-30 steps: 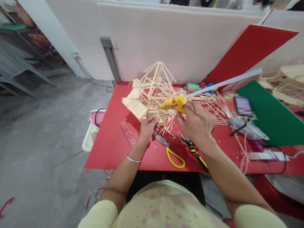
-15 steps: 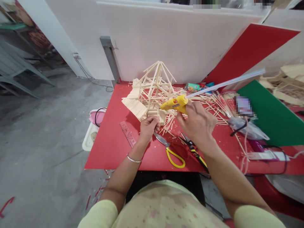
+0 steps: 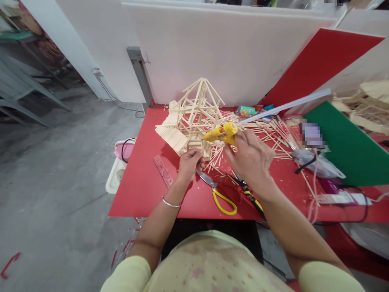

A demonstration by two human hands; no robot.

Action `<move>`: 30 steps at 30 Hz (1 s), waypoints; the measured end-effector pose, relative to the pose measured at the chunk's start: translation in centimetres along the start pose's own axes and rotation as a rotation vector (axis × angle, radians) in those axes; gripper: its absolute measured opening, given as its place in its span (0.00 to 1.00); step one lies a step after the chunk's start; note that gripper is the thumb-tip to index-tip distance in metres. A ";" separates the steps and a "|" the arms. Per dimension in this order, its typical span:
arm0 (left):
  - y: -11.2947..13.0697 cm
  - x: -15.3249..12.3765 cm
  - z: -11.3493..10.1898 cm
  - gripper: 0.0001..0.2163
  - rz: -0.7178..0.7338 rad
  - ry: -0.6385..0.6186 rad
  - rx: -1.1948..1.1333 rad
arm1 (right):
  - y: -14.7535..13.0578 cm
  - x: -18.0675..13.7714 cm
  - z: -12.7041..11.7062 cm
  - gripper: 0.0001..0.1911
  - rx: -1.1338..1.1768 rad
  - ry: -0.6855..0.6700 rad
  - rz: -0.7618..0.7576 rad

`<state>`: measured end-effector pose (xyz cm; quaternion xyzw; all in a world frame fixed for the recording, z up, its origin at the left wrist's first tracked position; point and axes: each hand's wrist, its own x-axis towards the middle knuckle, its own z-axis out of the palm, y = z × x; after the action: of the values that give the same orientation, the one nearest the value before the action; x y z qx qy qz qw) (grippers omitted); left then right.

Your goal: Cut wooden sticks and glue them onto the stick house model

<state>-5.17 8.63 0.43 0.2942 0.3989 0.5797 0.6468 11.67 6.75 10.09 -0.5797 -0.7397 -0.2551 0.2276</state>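
My right hand (image 3: 251, 156) is wrapped round a yellow hot glue gun (image 3: 219, 134), with a long clear glue stick (image 3: 282, 107) poking out of its back. The gun's nozzle points left, close above the front part of a house-like model (image 3: 199, 107) built of thin wooden sticks. At the model's near edge my left hand (image 3: 191, 162) is closed, its fingers pinching that front part. The model has a pointed open frame on top and a slatted panel (image 3: 172, 138) sloping down at its left.
Yellow-handled scissors (image 3: 220, 196), black-and-yellow shears (image 3: 247, 192) and a clear ruler (image 3: 163, 172) lie on the red tabletop (image 3: 133, 194). Loose wooden sticks (image 3: 273, 140) spread behind my right hand. A green board (image 3: 349, 150) and plastic bag (image 3: 319, 164) are at the right.
The glue gun and my right hand have shifted slightly left, bringing the nozzle nearer the model's front part. My left hand stays in place.
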 end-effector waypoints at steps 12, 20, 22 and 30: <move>-0.1 0.0 0.0 0.19 0.008 -0.048 0.000 | -0.1 0.0 0.1 0.20 -0.024 0.001 0.006; -0.2 0.0 0.1 0.19 -0.001 -0.037 -0.020 | 0.1 0.0 0.2 0.20 -0.011 0.003 -0.009; -0.1 -0.1 0.2 0.20 -0.003 -0.035 -0.027 | 0.1 0.0 0.2 0.20 -0.009 0.001 -0.008; -0.1 0.0 0.3 0.20 0.025 -0.034 0.014 | 0.0 0.0 0.2 0.20 -0.011 -0.011 0.003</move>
<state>-4.88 8.62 0.48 0.3137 0.3884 0.5799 0.6438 11.65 6.89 9.94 -0.5836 -0.7385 -0.2556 0.2208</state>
